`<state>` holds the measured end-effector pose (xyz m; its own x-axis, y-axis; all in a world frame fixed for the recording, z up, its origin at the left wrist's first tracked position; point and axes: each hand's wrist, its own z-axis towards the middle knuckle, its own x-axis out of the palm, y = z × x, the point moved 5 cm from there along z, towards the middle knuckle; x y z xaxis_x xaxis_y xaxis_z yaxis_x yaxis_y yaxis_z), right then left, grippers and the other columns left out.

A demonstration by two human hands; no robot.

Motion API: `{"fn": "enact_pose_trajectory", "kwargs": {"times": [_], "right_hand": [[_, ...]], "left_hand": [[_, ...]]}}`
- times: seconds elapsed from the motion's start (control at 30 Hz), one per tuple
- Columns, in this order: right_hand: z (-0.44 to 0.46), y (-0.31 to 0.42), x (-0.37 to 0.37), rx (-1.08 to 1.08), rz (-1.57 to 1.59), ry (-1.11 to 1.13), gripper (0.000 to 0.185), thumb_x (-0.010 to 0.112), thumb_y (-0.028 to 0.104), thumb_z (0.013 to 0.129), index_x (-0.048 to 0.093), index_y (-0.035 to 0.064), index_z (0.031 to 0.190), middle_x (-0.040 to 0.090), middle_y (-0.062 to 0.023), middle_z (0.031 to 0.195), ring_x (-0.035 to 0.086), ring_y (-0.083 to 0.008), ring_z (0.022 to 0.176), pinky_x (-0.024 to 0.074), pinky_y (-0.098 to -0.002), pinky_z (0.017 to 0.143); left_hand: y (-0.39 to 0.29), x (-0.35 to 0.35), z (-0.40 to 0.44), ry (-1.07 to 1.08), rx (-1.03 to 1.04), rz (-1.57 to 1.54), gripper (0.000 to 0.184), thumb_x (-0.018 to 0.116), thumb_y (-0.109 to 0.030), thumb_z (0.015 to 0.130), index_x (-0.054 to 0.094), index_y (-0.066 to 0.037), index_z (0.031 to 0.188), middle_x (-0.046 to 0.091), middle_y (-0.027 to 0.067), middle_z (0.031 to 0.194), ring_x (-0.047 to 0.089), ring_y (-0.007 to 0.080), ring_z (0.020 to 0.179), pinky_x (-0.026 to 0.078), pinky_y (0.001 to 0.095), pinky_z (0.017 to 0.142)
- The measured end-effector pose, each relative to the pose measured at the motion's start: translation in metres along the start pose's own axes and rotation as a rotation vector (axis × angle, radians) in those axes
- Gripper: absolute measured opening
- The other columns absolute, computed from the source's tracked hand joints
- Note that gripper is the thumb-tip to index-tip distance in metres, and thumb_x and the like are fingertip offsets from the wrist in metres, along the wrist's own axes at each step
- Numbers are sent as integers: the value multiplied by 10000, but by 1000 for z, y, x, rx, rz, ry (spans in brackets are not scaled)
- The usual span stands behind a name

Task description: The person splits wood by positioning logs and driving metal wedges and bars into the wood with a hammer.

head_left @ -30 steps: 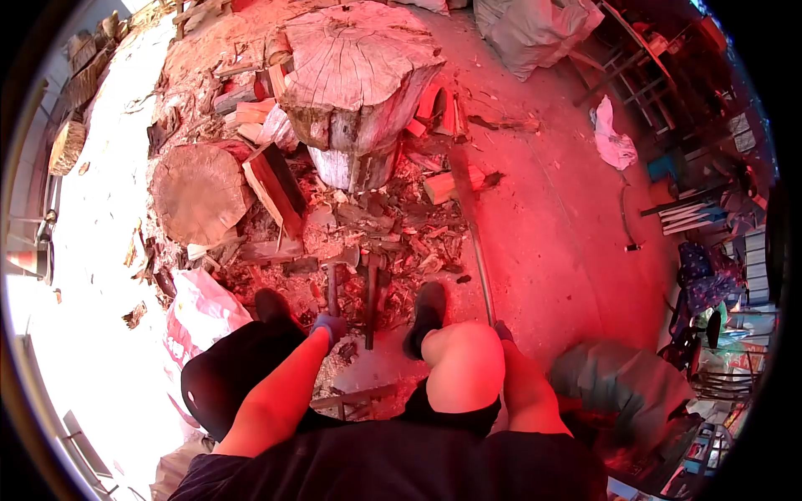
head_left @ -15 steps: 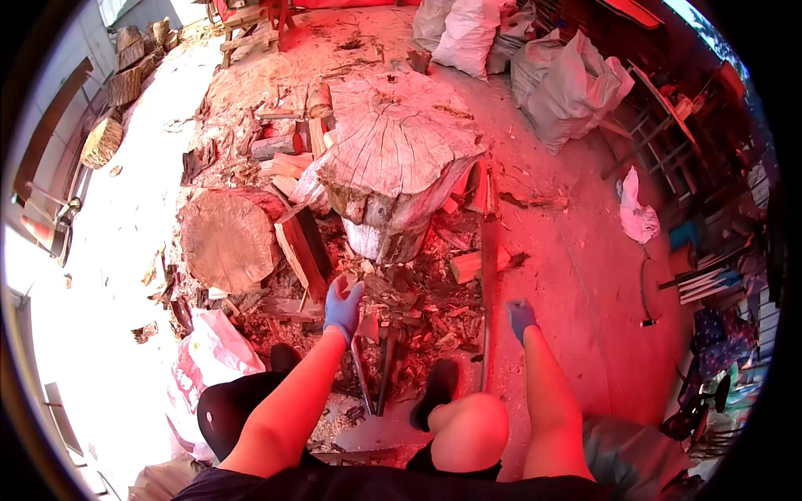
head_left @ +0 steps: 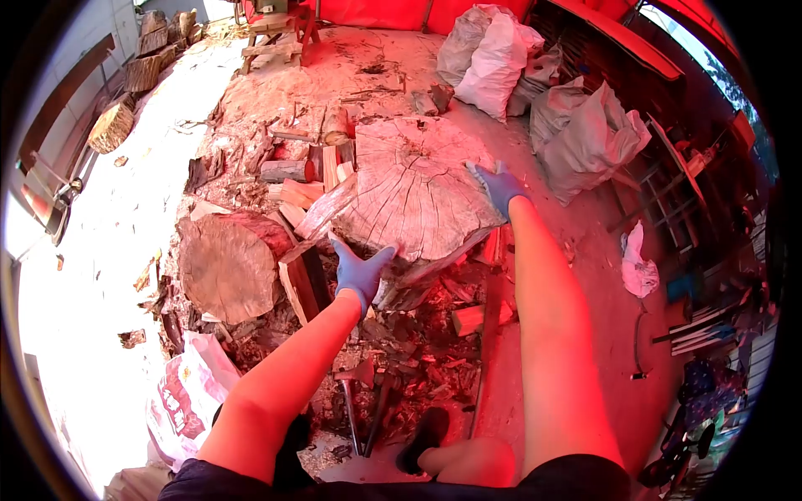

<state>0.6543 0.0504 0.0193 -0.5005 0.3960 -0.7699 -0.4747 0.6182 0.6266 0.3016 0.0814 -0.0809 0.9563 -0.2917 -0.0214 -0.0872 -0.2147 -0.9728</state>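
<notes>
A broad, cracked stump [head_left: 418,184] stands ahead of me with its flat cut top facing up. My left hand [head_left: 361,269], in a blue glove, lies against the stump's near left edge with thumb and fingers spread. On the far right edge rests my right hand [head_left: 499,185], gloved too, its fingers stretched out over the rim. Neither hand is closed round anything. An axe [head_left: 354,376] is near my feet, its head toward the stump, and a dark bar [head_left: 380,409] lies beside it. A split log [head_left: 304,280] leans just left of my left hand.
Left of the stump lies a round log [head_left: 230,267]. Split firewood [head_left: 296,192] and bark chips surround the base. Full sacks [head_left: 585,138] stand back right. A printed plastic bag [head_left: 190,401] is at lower left, and a long bar [head_left: 489,351] lies right of my foot.
Both hands have moved forward from low by my knees onto the stump, one at each side. The axe and dark bar are no longer near my hands. The view has tilted up.
</notes>
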Motion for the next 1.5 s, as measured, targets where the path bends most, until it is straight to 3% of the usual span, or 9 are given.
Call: {"fn": "enact_pose_trajectory", "kwargs": {"times": [0.27,0.4,0.6,0.87,0.97,1.03,1.13,1.27,1.5], "right_hand": [[-46,-10,-3,57,-82,-92,1070,613,733,775,332,-67,1427,534,-318,1338,540,-416,1244,423,-424,1032],[-128,12,2,215,-114,-198,892,629,662,813,444,-70,1289,567,-337,1248,565,-411,1194,429,-437,996],[-183,12,15,187,-78,-156,812,654,610,814,436,-53,1229,605,-321,1187,584,-469,1124,450,-459,961],[-75,-45,-12,-162,199,-419,768,675,384,889,327,9,1462,439,-214,1448,469,-304,1313,401,-393,1039],[-60,-48,22,-151,1017,-189,717,708,180,889,312,61,1476,464,-137,1374,536,-198,1172,458,-290,926],[-55,-50,22,-119,949,-184,710,716,168,885,321,69,1466,468,-132,1349,553,-184,1102,466,-277,885],[-49,-57,27,-113,899,-217,699,731,165,875,338,77,1446,481,-122,1300,566,-168,1007,476,-267,829],[-63,-51,25,-78,907,-295,706,738,236,877,346,34,1428,485,-134,1298,530,-192,1093,446,-289,916],[-57,-65,18,-197,581,-376,648,712,236,901,371,57,1422,496,-133,1315,542,-189,1146,454,-278,931]], "left_hand": [[-27,-19,23,-23,39,25,1304,895,-392,637,66,38,1547,398,265,1486,408,333,1369,325,372,1126],[-43,-20,83,341,66,-539,911,813,23,733,289,-30,1477,557,147,1329,589,257,1158,497,388,976],[-10,-1,187,634,51,-318,1054,822,-142,797,104,-4,1557,515,167,1399,563,215,1195,442,336,1024],[1,4,95,167,287,-40,1133,774,-432,810,76,117,1512,289,261,1534,293,287,1427,231,344,1169],[-15,15,80,257,116,-330,1176,778,-384,829,-59,58,1527,318,240,1517,383,259,1361,322,330,1107],[-7,16,85,253,26,-404,1073,761,-342,856,-28,-140,1554,516,148,1365,614,217,1074,498,293,884],[15,21,119,331,95,-518,1060,752,-330,874,-36,-109,1549,517,150,1370,613,192,1073,496,266,816],[-31,10,97,420,-65,-198,1157,754,-347,878,-135,31,1515,476,186,1421,522,185,1256,394,279,1048],[-12,22,117,330,96,-298,1097,781,-406,829,77,41,1541,478,192,1415,499,208,1248,407,301,1019]]}}
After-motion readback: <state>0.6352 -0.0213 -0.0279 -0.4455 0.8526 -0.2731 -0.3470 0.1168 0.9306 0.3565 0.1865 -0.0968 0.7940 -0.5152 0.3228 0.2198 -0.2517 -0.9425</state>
